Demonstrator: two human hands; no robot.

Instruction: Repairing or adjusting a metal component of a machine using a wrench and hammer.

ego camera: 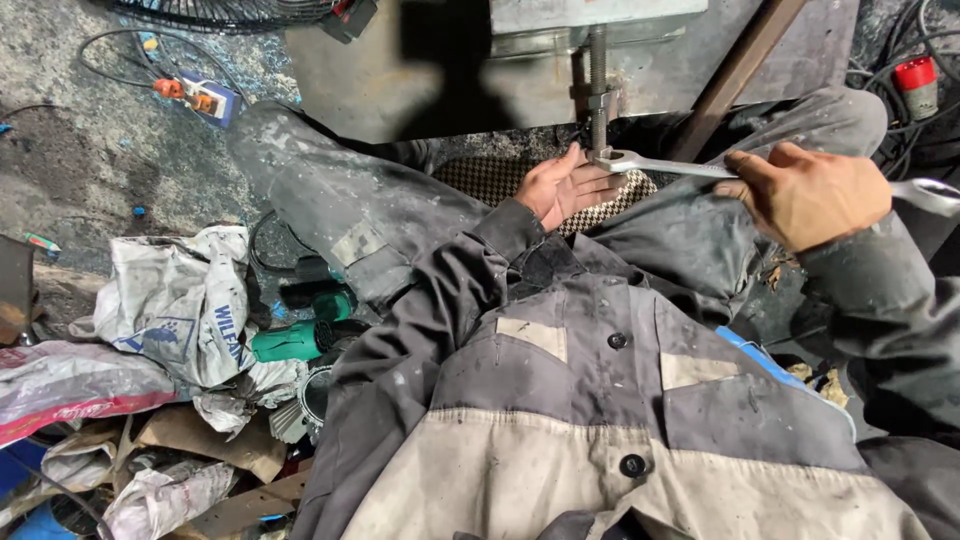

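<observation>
A shiny steel wrench point(668, 167) lies level, its head set around a vertical threaded rod point(598, 75) that comes down from a metal block. My right hand point(808, 192) grips the wrench shaft near its far end. My left hand point(562, 186) is open, palm up, fingers under the wrench head beside the rod. Both arms wear grey work sleeves, and my grey jacket fills the lower frame.
A brown metal bar point(740, 70) slants to the right of the rod. At left lie crumpled white bags point(175, 300), a green power tool point(295, 340) and cardboard. A fan guard point(225, 12) and an orange plug point(170, 88) are upper left, cables and a red-capped can point(917, 85) upper right.
</observation>
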